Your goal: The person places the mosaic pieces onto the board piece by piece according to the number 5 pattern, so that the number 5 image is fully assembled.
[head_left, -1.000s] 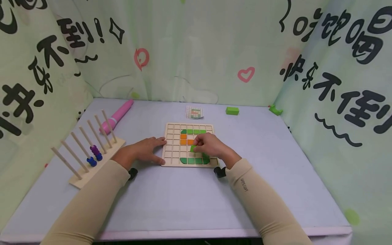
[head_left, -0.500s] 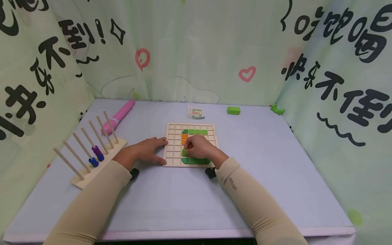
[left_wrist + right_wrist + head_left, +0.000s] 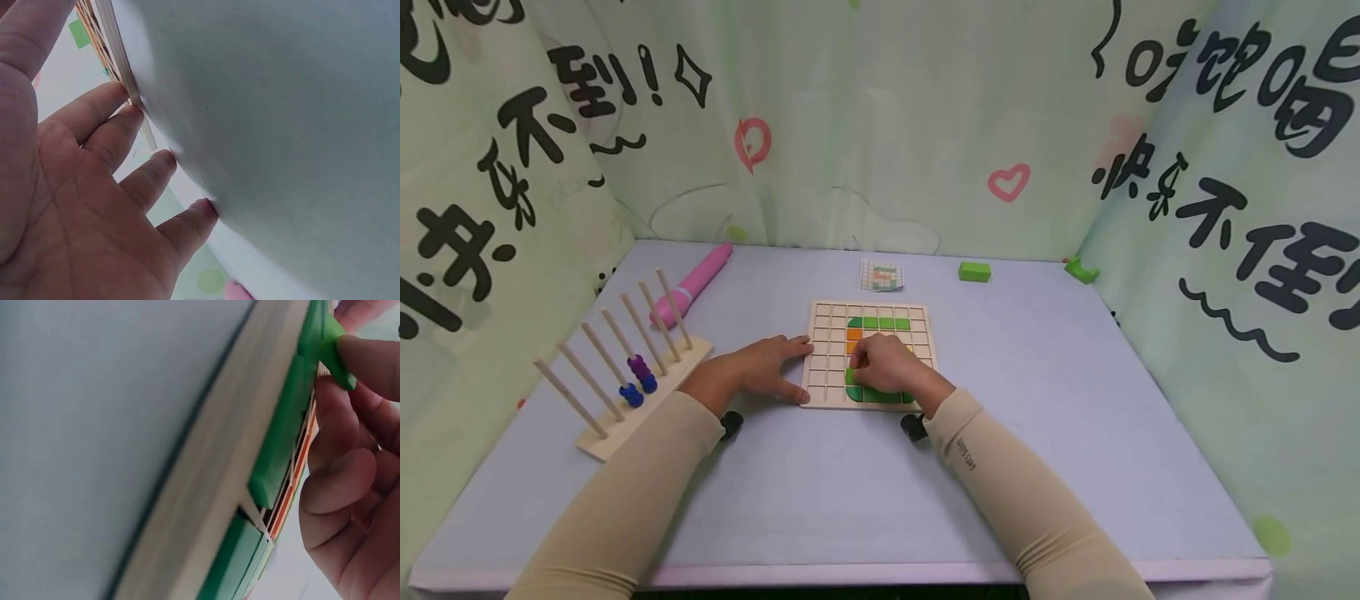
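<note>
A wooden grid board (image 3: 830,358) lies on the table in the head view. My left hand (image 3: 763,367) has its fingers spread, with fingertips and thumb against the board's left edge; in the left wrist view the fingertips (image 3: 164,159) touch the board's side and the tabletop. Over the lower part of the board, my right hand (image 3: 887,364) pinches a light green tile (image 3: 337,356) between thumb and finger. That tile is tilted at the grid, beside the dark green pieces (image 3: 880,396) of the bottom row. Light green tiles (image 3: 886,323) and orange tiles (image 3: 854,340) fill cells farther up. My right hand hides the middle cells.
A peg rack (image 3: 647,400) with blue and purple beads stands left, near my left forearm. Behind it lies a pink tube-shaped object (image 3: 700,279). A small patterned card (image 3: 882,275), a green block (image 3: 974,272) and a curved green piece (image 3: 1081,270) lie toward the back.
My right hand has moved left across the board with the light green tile, then lowered it slightly at the lower left of the pattern. The left hand has stayed at the board's edge.
</note>
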Demonstrator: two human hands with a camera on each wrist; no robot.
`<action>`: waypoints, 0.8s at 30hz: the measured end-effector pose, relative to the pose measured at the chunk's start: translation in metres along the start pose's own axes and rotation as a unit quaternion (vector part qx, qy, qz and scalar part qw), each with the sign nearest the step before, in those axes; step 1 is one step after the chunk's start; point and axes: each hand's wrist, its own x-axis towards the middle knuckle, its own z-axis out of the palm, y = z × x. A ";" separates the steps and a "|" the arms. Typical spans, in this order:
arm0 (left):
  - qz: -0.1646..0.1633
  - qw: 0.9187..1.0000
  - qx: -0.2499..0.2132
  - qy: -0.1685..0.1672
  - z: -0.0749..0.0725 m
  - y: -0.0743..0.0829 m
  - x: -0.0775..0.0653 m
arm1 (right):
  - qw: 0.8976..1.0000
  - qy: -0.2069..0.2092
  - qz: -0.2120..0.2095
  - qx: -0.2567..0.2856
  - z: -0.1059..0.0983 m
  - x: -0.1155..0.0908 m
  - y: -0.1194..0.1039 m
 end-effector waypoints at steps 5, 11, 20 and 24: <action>0.001 1.000 0.000 0.000 0.003 -0.001 0.004 | 0.999 0.008 -0.002 -0.037 0.005 -0.003 -0.002; -0.001 1.000 0.004 -0.002 0.003 0.001 0.008 | 0.997 0.017 0.023 -0.066 0.009 -0.007 -0.006; 0.003 1.000 0.008 -0.007 0.006 -0.003 0.005 | 0.996 0.015 0.022 -0.084 0.015 -0.014 -0.014; 0.008 1.000 0.008 -0.008 0.007 -0.007 0.003 | 0.999 0.009 -0.007 -0.045 0.012 -0.020 -0.010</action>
